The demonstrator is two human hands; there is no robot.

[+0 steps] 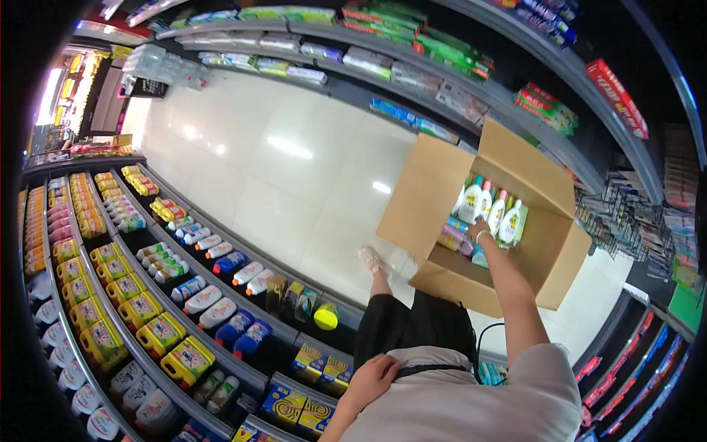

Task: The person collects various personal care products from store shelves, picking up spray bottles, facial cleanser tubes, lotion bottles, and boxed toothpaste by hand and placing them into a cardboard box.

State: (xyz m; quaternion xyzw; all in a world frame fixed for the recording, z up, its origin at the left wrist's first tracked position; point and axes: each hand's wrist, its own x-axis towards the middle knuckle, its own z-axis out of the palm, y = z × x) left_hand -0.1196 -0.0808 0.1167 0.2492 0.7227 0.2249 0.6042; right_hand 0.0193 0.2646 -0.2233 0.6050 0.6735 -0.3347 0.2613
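Note:
My right hand [479, 227] reaches down into an open cardboard box [541, 283]. It is at the white bottles [508, 222] with coloured caps that stand in a row along the box's inner side. Its fingers are small and partly hidden among the bottles, so I cannot make out whether they grip one. Purple-pink packs [453, 237] lie beside the hand, and a teal item [479, 255] sits just under the wrist, which wears a bracelet. My left hand [374, 377] rests against my waist on the grey shirt, its fingers lying flat and holding nothing.
Stepped shelves with yellow jugs [140, 300], white bottles [202, 299] and blue-yellow boxes [287, 405] curve along the left. Opposite shelves hold green and red packs [453, 53]. Hanging goods [626, 217] are at the right. Clear plastic bottle packs [162, 68] stand at the aisle's far end.

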